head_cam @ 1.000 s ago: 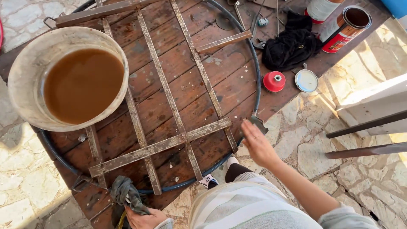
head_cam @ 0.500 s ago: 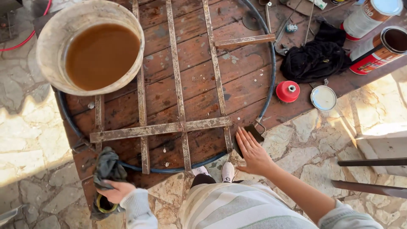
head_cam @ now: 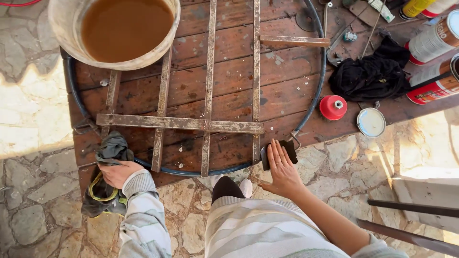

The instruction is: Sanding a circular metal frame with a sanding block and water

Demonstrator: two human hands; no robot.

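A right hand (head_cam: 282, 169) rests flat, fingers spread, on a small black block (head_cam: 279, 152) at the near edge of a worn wooden surface (head_cam: 229, 91). The left hand (head_cam: 117, 173) has its grip closed on a grey rag (head_cam: 111, 149). Rusty metal bars (head_cam: 179, 123) cross inside a dark hoop (head_cam: 318, 81). Beyond stand a bucket of brown liquid (head_cam: 124, 28), a red cap (head_cam: 333, 107), a round lid (head_cam: 371, 122), a black cloth (head_cam: 370, 76), and red-and-white cans (head_cam: 432, 43).

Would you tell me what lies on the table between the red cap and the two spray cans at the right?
In the head view, a crumpled black cloth lies between the red cap and the spray cans.
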